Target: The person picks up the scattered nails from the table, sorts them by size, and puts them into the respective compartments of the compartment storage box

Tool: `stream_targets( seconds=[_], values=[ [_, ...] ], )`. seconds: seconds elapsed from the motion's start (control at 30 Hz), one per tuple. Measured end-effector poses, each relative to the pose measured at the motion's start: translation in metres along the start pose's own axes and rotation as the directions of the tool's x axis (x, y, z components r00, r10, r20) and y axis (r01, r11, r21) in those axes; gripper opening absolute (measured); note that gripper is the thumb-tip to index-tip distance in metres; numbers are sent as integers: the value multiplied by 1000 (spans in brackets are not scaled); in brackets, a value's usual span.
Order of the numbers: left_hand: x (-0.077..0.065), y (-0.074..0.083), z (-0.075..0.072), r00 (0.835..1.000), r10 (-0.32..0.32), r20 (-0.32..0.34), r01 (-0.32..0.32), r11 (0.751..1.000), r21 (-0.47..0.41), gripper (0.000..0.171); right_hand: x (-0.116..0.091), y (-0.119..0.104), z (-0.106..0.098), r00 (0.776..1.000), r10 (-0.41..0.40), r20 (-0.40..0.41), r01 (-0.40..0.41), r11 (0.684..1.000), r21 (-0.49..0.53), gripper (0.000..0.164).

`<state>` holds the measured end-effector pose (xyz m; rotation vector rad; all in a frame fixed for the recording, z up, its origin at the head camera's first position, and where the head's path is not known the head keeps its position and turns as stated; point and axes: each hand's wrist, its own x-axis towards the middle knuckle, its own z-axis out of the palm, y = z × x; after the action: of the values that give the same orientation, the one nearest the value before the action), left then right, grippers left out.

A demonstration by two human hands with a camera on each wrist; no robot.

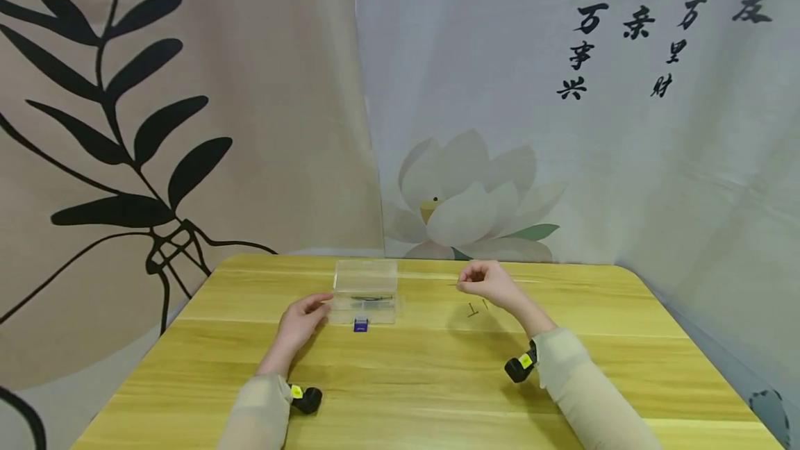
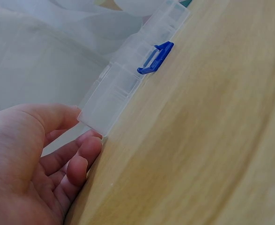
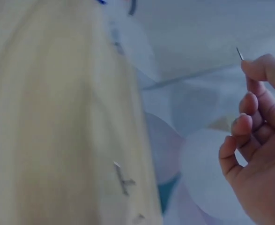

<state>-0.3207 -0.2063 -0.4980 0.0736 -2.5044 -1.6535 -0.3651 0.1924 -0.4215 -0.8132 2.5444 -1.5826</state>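
Note:
A clear plastic box with a blue latch stands on the table, its lid raised. Thin dark pieces lie inside. At the box's left end, my left hand holds the edge, with one digit above the corner and the curled fingers under it in the left wrist view. My right hand is raised over the table to the right of the box. Its thumb and forefinger pinch a thin nail-like metal pin, whose tip sticks out past them.
A few similar small pins are on the wooden table below the right hand. Behind the table's far edge hangs a printed curtain. Each wrist wears a black camera.

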Motion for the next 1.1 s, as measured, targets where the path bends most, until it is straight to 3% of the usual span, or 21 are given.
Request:
stream_targets(
  seconds=[0.2, 0.4, 0.6, 0.8, 1.1],
  values=[
    [-1, 0, -1, 1000, 9, -5, -9, 1000, 3, 30, 19, 5, 31, 996, -15, 83, 14, 1000, 12, 5],
    [-2, 1, -1, 1000, 12, -4, -12, 1000, 17, 30, 36, 5, 50, 997, -1, 74, 1, 1000, 7, 7],
    [-2, 1, 0, 1000, 4, -10, -4, 1000, 12, 30, 56, -1, 66, 994, -81, 73, 81, 997, 11, 5],
    [-2, 1, 0, 1000, 12, -14, -12, 1000, 14, 29, 68, -2, 83, 992, -87, 91, 89, 996, -27, 4],
    [-2, 4, -1, 1000, 14, -13, -14, 1000, 21, 30, 78, 6, 106, 987, -113, 113, 131, 977, -170, 3]
  ],
)
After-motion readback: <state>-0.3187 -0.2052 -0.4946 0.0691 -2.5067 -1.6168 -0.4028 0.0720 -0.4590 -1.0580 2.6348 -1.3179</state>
